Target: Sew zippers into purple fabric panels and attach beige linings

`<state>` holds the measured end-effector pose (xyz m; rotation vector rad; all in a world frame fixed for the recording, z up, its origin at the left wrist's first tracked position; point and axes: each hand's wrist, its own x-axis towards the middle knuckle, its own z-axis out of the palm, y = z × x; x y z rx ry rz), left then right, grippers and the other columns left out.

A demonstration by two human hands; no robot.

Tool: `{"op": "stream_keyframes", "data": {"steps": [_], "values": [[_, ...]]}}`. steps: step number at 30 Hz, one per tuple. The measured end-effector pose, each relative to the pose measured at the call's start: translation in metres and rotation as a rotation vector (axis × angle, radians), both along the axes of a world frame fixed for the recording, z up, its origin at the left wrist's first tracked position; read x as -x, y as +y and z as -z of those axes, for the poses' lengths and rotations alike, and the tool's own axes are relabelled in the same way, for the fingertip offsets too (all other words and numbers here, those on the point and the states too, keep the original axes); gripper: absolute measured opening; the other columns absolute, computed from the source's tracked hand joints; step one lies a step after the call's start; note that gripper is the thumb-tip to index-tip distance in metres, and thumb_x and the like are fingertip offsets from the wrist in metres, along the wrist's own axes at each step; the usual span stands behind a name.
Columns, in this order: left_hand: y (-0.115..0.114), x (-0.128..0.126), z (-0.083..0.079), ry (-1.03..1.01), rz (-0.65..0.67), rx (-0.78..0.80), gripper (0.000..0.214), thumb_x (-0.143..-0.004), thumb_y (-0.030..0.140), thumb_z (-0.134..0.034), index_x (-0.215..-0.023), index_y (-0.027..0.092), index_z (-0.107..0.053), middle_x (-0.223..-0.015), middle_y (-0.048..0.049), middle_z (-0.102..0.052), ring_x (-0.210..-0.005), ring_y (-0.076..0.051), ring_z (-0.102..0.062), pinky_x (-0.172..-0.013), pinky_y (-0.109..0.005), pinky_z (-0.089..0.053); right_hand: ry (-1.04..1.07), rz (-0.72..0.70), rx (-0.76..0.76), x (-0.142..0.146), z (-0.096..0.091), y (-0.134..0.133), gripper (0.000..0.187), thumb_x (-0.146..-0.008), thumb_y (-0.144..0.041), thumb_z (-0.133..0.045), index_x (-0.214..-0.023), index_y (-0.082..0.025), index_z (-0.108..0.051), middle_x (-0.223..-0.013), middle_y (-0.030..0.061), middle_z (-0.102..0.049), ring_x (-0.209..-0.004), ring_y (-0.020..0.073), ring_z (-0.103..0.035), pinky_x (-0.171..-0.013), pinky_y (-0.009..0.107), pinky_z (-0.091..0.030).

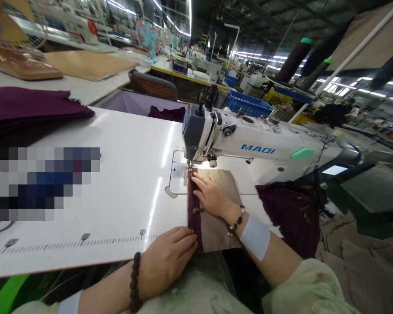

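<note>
Cloth: a beige panel [221,229] lies on the white table [118,187], its far end by the needle; a purple zip strip [199,237] runs along its left edge, with a small metal pull [197,210] partway down.
Right hand: flat on the panel [211,194], fingers extended onto the strip just before the needle — clasping nothing; a beaded bracelet [239,221] circles the wrist.
Left hand: fingertips at the strip's near end [172,253], fingers together; the thumb is hidden, so I cannot tell whether it pinches the fabric. A dark bracelet [135,281] is on this wrist.
Machine: a white sewing head marked MAQI [262,139], reaching in from the right.
Around: a purple stack [36,107] far left, a purple pile [290,216] right of the panel, beige pieces [363,257] lower right — and a blue basket [249,104] behind the machine.
</note>
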<state>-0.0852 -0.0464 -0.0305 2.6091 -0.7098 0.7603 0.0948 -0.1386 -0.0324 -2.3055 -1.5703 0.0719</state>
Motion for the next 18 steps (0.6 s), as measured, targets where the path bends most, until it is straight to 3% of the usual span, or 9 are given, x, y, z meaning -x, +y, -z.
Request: {"op": "stream_keyframes", "data": {"steps": [6,18], "values": [[0.001,0.001,0.005,0.024,-0.010,-0.001,0.040,-0.095,0.013,-0.021,-0.094,0.008,-0.061,-0.087,-0.0110,-0.065,-0.084,-0.018,-0.058,-0.079,-0.030,-0.054,-0.021,-0.014,0.032,-0.001,0.000,0.001,0.043,-0.092,-0.023,-0.038,-0.135,-0.012,-0.036,-0.141,0.0124,-0.034,-0.131,0.0206,-0.029,-0.108,0.050,-0.023],[-0.001,0.002,0.010,0.029,-0.014,0.020,0.038,-0.094,0.011,-0.023,-0.092,0.007,-0.060,-0.085,-0.0109,-0.064,-0.082,-0.018,-0.059,-0.083,-0.030,-0.053,-0.004,-0.003,0.058,0.000,-0.002,0.001,0.042,-0.093,-0.023,-0.036,-0.134,-0.014,-0.039,-0.141,0.0123,-0.035,-0.131,0.0217,-0.029,-0.108,0.052,-0.021]]}}
